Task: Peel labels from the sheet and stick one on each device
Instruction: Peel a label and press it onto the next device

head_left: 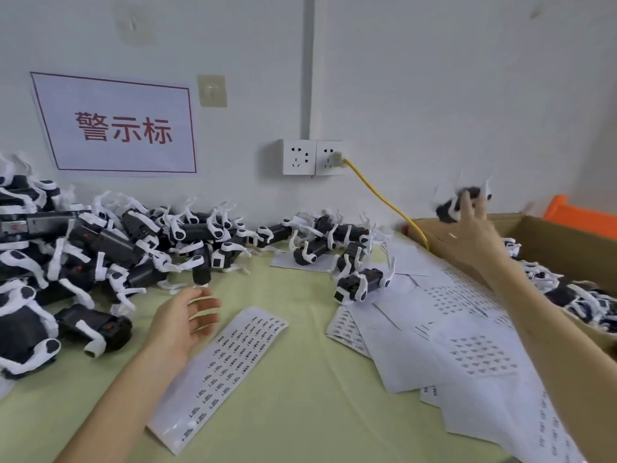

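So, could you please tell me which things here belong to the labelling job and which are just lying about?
Job: label sheet, pile of devices, blurred device at the right hand, cardboard box of devices, heap of other sheets.
Lying about: wall sign, sockets, yellow cable, orange crate.

Bright, even, soft light with faint shadows; wide-angle bending at the edges; motion blur on the right hand [472,225] at two o'clock.
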